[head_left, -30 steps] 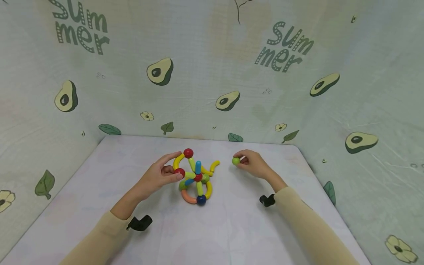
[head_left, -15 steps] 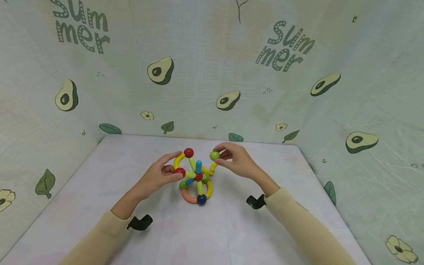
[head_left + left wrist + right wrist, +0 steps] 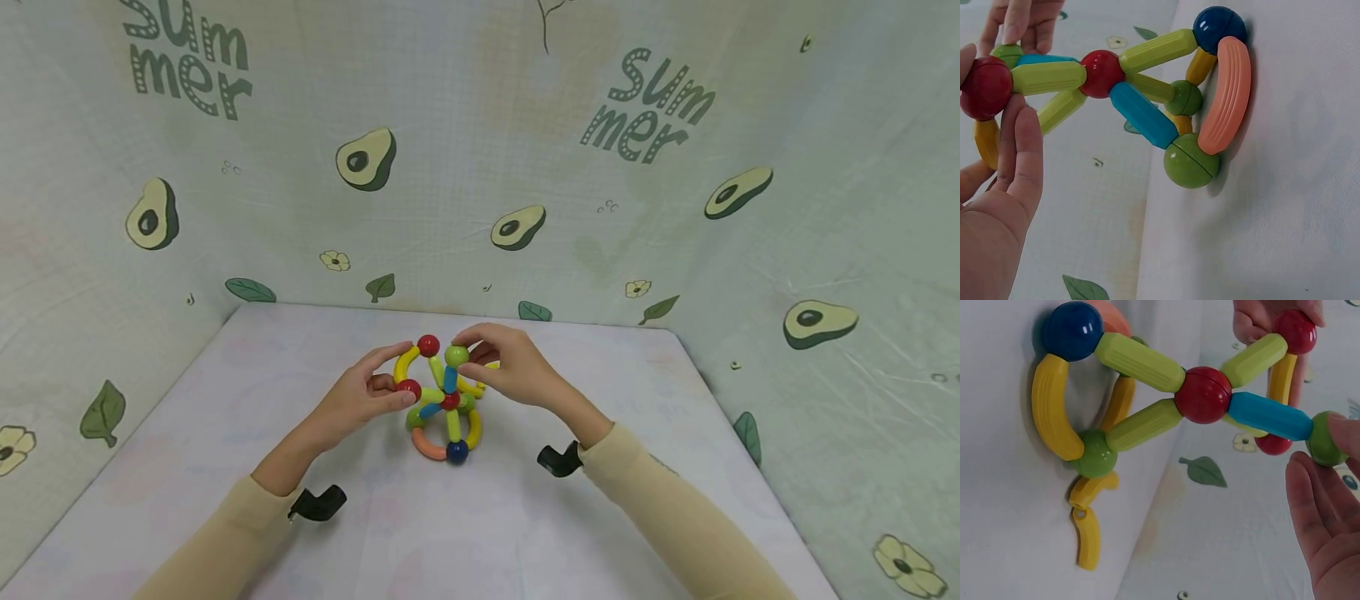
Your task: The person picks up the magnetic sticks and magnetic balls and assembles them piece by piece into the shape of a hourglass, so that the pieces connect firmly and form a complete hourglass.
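Note:
A magnetic ball-and-stick model stands on the table, built round a red centre ball (image 3: 1204, 395). Its base joins a dark blue ball (image 3: 1073, 330) and green balls through curved sticks, one orange (image 3: 1229, 94), others yellow (image 3: 1052, 406). My left hand (image 3: 352, 402) grips a red ball (image 3: 985, 87) at the upper left, thumb and fingers on either side; a curved yellow stick links it to another red ball (image 3: 428, 346). With thumb and fingers, my right hand (image 3: 510, 362) pinches a green ball (image 3: 1324, 439) at the upper end of a blue stick (image 3: 1270, 416), the two meeting there.
Two curved yellow sticks, one nearer the model (image 3: 1094, 487) and one farther off (image 3: 1088, 550), lie on the white table (image 3: 480, 533) behind it. Printed fabric (image 3: 450, 167) encloses the table's back and sides. A black camera (image 3: 318, 503) sits at each wrist.
My right hand has carried the green ball leftward from beyond the loose yellow sticks to the top of the blue stick. The left hand keeps its hold, and the model stays in place.

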`<state>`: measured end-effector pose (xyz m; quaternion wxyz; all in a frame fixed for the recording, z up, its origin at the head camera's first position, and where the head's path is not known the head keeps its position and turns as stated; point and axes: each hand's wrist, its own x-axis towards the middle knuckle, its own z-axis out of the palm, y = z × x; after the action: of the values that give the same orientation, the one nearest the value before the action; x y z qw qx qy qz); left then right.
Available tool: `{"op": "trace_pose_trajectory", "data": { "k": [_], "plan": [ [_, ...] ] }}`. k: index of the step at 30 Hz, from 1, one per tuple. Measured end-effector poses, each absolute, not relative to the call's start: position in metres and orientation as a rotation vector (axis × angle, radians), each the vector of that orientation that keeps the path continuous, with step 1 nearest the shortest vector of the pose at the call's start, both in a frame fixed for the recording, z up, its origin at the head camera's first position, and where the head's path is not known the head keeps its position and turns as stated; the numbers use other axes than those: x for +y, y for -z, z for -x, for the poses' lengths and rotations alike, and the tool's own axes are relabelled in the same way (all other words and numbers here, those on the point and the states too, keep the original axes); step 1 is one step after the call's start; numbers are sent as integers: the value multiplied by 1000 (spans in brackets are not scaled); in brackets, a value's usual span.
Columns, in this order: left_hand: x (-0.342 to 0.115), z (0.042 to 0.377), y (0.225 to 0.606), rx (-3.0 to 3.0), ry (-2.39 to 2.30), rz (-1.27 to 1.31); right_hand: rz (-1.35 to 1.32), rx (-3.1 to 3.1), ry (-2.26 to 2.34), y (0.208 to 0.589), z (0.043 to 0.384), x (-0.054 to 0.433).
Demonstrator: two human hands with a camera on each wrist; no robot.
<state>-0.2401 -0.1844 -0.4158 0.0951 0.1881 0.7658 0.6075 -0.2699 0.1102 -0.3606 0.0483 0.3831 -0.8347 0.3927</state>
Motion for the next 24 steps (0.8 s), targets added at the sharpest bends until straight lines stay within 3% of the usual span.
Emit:
{"op": "trace_pose_trajectory", "data": {
  "k": [24],
  "plan": [
    [-183, 239, 414, 2272, -1800, -537, -1181, -2566, -1230, 364, 272, 104]
  ]
}}
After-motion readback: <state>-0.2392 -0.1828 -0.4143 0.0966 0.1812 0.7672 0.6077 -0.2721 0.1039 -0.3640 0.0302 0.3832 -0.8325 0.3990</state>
